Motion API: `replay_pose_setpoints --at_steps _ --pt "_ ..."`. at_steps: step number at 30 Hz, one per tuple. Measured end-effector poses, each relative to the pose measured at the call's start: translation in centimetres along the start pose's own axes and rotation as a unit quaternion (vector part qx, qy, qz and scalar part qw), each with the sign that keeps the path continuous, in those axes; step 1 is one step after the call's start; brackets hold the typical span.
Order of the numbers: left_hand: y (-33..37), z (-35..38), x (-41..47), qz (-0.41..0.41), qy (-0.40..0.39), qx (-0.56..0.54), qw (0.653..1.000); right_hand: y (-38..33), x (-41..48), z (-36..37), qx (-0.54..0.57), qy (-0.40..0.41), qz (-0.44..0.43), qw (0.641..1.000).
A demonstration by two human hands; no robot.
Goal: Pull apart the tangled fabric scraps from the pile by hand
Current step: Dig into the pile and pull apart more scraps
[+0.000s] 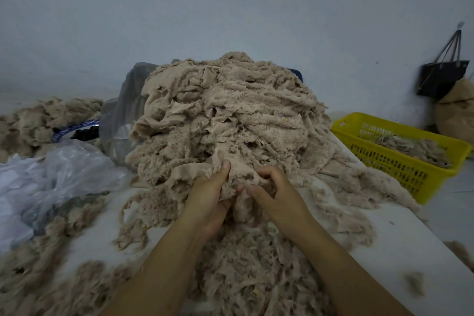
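A tall pile of tangled beige fabric scraps (230,110) rises in the middle of the white table (400,244). At its near foot, my left hand (210,195) grips a bunched scrap (243,174), thumb up on the cloth. My right hand (277,192) sits close beside it, fingers curled into the same bunch. More fluffy pulled-apart scraps (246,272) lie between my forearms, toward the table's near edge.
A yellow plastic basket (410,169) holding some scraps stands at the right. Crumpled clear plastic bags (56,174) lie at the left, with another scrap heap (46,118) behind them. A dark bag (441,77) hangs on the wall at far right. Loose scraps (38,272) cover the near left.
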State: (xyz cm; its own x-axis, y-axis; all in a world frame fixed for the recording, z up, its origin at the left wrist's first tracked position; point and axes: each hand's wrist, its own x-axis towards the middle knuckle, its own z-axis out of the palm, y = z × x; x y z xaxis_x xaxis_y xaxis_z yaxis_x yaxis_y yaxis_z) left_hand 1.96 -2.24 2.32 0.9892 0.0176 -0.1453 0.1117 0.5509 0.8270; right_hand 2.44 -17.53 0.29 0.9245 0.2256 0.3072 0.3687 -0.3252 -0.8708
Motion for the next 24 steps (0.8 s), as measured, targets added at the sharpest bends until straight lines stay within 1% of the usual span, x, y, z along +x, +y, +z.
replay_pose_setpoints --at_steps 2,4,7,9,10,12,13,14,15,18,19,20,22,23,24 --pt "-0.3 0.2 -0.1 -0.007 -0.011 -0.013 1.0 0.3 0.2 0.3 -0.036 0.043 -0.022 0.998" --pt "-0.3 0.4 -0.1 -0.022 -0.013 -0.046 0.999 0.4 0.2 0.3 -0.041 0.056 -0.005 0.998" --pt "-0.4 1.1 0.0 -0.035 0.011 -0.107 0.994 0.9 0.5 0.4 0.033 0.073 0.068 0.995" --pt "0.0 1.0 0.2 -0.013 0.039 -0.168 0.985 1.3 0.8 -0.1 0.096 0.128 0.121 0.98" --pt "0.5 0.6 0.5 0.004 0.055 -0.192 0.98 1.4 1.0 -0.8 0.137 0.168 0.14 0.966" --pt "1.6 -0.7 1.0 0.037 0.085 -0.228 0.969 2.0 1.2 -2.7 0.163 0.235 0.157 0.945" --pt "1.9 -1.2 1.1 0.043 0.09 -0.236 0.967 2.2 1.1 -3.4 0.162 0.247 0.164 0.941" --pt "2.0 -1.4 1.0 0.04 0.083 -0.236 0.967 2.3 1.0 -3.8 0.16 0.244 0.174 0.94" --pt "1.8 -1.3 0.9 0.033 0.07 -0.225 0.971 2.3 0.9 -3.7 0.147 0.226 0.183 0.945" --pt "1.0 -0.4 0.3 0.013 0.014 -0.183 0.983 2.1 0.7 -2.4 0.036 0.105 0.205 0.972" --pt "1.0 -0.3 0.2 0.013 0.002 -0.174 0.985 2.2 0.7 -2.0 0.0 0.083 0.197 0.977" --pt "1.0 -0.2 0.0 0.016 -0.007 -0.166 0.986 2.3 0.8 -1.8 -0.024 0.088 0.185 0.979" --pt "1.0 -0.2 -0.1 0.03 -0.026 -0.134 0.99 2.2 1.0 -1.9 -0.059 0.14 0.143 0.978" --pt "0.9 -0.2 -0.2 0.042 -0.035 -0.103 0.993 1.7 0.9 -2.0 -0.059 0.163 0.108 0.979" --pt "0.7 0.0 -0.3 0.055 -0.042 -0.066 0.995 1.4 0.7 -2.0 -0.042 0.168 0.073 0.982"
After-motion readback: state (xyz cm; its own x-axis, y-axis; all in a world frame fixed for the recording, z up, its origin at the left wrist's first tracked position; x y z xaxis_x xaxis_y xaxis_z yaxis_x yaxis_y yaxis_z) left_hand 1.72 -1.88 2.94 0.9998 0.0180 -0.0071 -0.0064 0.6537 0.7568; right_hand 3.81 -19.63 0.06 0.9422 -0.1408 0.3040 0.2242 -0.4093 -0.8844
